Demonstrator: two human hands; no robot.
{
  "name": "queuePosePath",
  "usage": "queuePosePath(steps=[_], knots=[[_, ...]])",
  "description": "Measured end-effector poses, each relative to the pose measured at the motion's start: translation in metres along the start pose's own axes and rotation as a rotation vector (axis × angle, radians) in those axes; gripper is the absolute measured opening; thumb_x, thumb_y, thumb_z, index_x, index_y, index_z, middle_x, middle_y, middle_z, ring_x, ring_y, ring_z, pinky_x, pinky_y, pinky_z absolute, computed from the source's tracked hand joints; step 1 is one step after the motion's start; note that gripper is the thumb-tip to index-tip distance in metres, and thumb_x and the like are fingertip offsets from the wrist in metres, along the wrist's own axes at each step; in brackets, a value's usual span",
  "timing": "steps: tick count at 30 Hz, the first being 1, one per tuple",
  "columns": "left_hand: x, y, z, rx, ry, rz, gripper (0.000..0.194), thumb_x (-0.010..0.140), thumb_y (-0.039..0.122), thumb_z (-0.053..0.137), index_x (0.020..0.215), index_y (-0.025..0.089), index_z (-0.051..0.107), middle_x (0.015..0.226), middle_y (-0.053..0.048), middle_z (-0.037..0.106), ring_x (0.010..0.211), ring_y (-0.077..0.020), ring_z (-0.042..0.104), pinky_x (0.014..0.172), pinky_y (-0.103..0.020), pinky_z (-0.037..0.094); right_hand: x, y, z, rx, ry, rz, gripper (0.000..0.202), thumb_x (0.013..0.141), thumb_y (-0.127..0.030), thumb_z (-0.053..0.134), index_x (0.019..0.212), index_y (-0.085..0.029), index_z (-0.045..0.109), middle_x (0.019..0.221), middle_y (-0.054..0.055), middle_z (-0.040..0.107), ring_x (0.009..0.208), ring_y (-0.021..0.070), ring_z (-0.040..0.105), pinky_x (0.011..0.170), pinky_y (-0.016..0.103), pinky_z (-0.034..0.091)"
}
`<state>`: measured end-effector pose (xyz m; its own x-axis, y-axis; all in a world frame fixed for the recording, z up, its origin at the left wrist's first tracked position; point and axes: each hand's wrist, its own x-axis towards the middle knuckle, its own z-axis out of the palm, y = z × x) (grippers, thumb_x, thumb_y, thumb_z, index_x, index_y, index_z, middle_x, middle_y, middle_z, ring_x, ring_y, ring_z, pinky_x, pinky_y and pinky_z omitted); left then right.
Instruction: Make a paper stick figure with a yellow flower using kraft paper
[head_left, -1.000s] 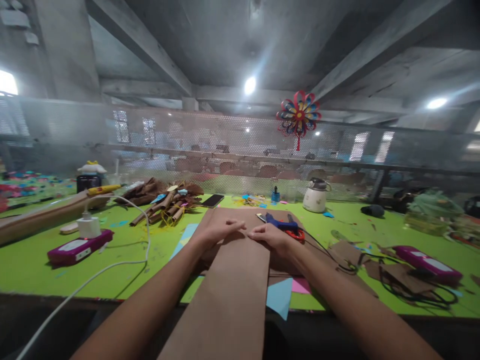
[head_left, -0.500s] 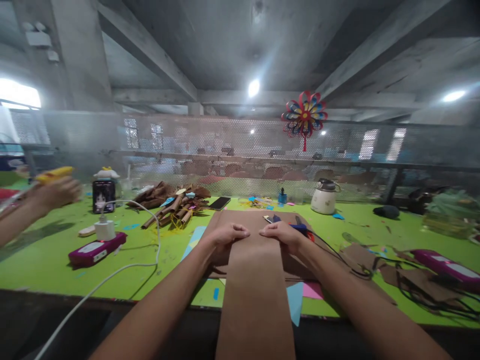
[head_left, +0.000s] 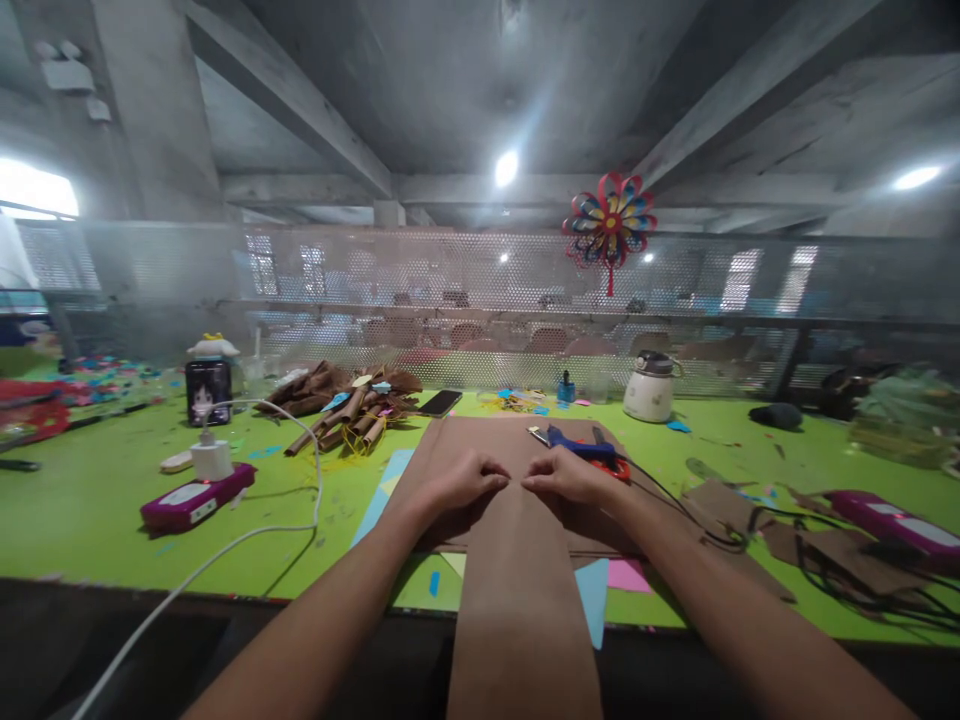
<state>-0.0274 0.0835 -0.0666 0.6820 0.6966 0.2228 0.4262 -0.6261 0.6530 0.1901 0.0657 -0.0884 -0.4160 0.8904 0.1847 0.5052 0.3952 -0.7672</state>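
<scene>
A long strip of brown paper (head_left: 517, 600) runs from the front of the table toward me, its far end between my two hands. My left hand (head_left: 471, 482) pinches the far left corner, thumb and fingers together. On the opposite corner, my right hand (head_left: 564, 476) is closed in the same way. Beneath them lies a larger brown sheet (head_left: 442, 450) on the table. Just beyond my right hand, a blue glue gun (head_left: 577, 442) with an orange part rests on that sheet, its cord trailing right.
Rolled brown paper pieces (head_left: 349, 415) and a phone (head_left: 440, 403) lie behind my left hand. At left is a purple power strip (head_left: 196, 497) with a white charger. A white jug (head_left: 649, 388) stands back right; another purple strip (head_left: 892, 520) sits among cords.
Both hands have drawn slightly closer together at the strip's far end, which looks narrower and more curled. Another person's hand with a yellow tool at left has gone out of view.
</scene>
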Motion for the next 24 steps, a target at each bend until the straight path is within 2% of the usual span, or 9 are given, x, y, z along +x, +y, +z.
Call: queuePosePath(steps=[3, 7, 12, 16, 20, 24], knots=[[0.0, -0.003, 0.001, 0.078, -0.035, 0.02, 0.029, 0.08, 0.033, 0.052, 0.083, 0.013, 0.072, 0.072, -0.006, 0.066, 0.063, -0.0151, 0.051, 0.06, -0.025, 0.038, -0.001, 0.002, 0.0, 0.089, 0.002, 0.026, 0.031, 0.069, -0.043, 0.067, 0.065, -0.013, 0.062, 0.055, -0.002, 0.052, 0.053, 0.0102, 0.043, 0.05, 0.023, 0.033], [0.003, -0.011, 0.005, 0.118, -0.018, 0.048, 0.026, 0.078, 0.033, 0.055, 0.082, 0.012, 0.07, 0.071, -0.005, 0.063, 0.065, -0.0153, 0.05, 0.06, -0.024, 0.038, 0.0, 0.003, 0.005, 0.109, 0.025, 0.05, 0.03, 0.067, -0.041, 0.068, 0.062, -0.012, 0.061, 0.052, -0.003, 0.048, 0.05, 0.0085, 0.038, 0.047, 0.022, 0.029], [0.007, -0.024, 0.008, 0.156, -0.043, 0.115, 0.027, 0.081, 0.034, 0.053, 0.08, 0.014, 0.07, 0.07, -0.004, 0.064, 0.063, -0.015, 0.049, 0.06, -0.024, 0.036, 0.004, 0.005, 0.008, -0.057, -0.013, -0.031, 0.02, 0.071, -0.031, 0.064, 0.066, -0.012, 0.066, 0.056, -0.002, 0.054, 0.054, 0.01, 0.043, 0.052, 0.022, 0.033], [0.008, -0.026, 0.01, 0.183, -0.041, 0.157, 0.026, 0.082, 0.032, 0.051, 0.079, 0.014, 0.07, 0.069, -0.004, 0.064, 0.062, -0.0143, 0.047, 0.06, -0.024, 0.034, 0.003, 0.005, 0.008, -0.172, -0.004, -0.119, 0.018, 0.075, -0.027, 0.059, 0.075, -0.013, 0.071, 0.067, 0.002, 0.063, 0.062, 0.0139, 0.051, 0.059, 0.024, 0.039], [0.008, -0.021, 0.012, 0.234, -0.035, 0.125, 0.026, 0.082, 0.03, 0.05, 0.073, 0.015, 0.069, 0.064, -0.003, 0.061, 0.059, -0.0132, 0.043, 0.056, -0.024, 0.03, 0.002, 0.007, 0.007, -0.284, -0.006, -0.171, 0.017, 0.077, -0.024, 0.059, 0.077, -0.014, 0.072, 0.07, 0.004, 0.066, 0.063, 0.0144, 0.052, 0.06, 0.024, 0.039], [0.007, -0.019, 0.01, 0.268, -0.009, 0.071, 0.023, 0.077, 0.027, 0.052, 0.061, 0.015, 0.064, 0.052, -0.001, 0.053, 0.052, -0.0118, 0.036, 0.053, -0.026, 0.024, 0.005, 0.011, 0.006, -0.375, -0.014, -0.149, 0.017, 0.077, -0.023, 0.059, 0.078, -0.013, 0.072, 0.066, 0.003, 0.064, 0.058, 0.0124, 0.048, 0.055, 0.023, 0.036]])
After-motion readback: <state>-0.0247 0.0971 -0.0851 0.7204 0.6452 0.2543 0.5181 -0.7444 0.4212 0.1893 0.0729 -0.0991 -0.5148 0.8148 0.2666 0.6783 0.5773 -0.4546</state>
